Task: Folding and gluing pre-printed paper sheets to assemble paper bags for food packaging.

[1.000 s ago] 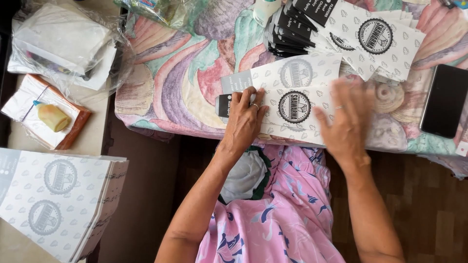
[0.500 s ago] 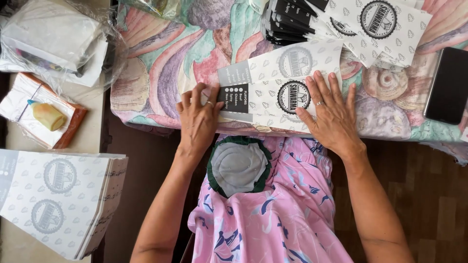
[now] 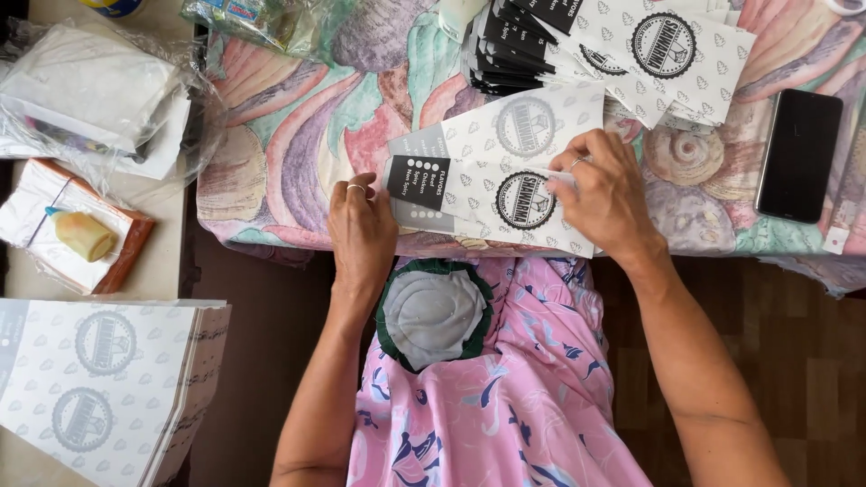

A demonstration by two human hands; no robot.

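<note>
A flat white paper sleeve point(image 3: 492, 171) with round grey and black emblems and a black label panel lies on the shell-patterned tablecloth point(image 3: 298, 153) near the front edge. My left hand point(image 3: 363, 233) rests on its left end, fingers pressing beside the black panel. Fingers of my right hand point(image 3: 609, 194) curl over the right part of the sleeve, pinching the paper near the lower emblem. A fanned pile of the same printed sleeves point(image 3: 613, 45) lies behind it at the table's far side.
A black phone point(image 3: 798, 153) lies at the right. A stack of flat printed sheets point(image 3: 99, 379) sits at lower left, beside a small box holding a yellowish piece point(image 3: 83, 234) and plastic-wrapped white packs point(image 3: 90, 99). A round grey-green pad point(image 3: 433, 311) lies on my lap.
My right hand has gone from lying flat on the sleeve to curling its fingers on the paper. The left hand shifted slightly along the left end. The sleeve now shows a folded double layer.
</note>
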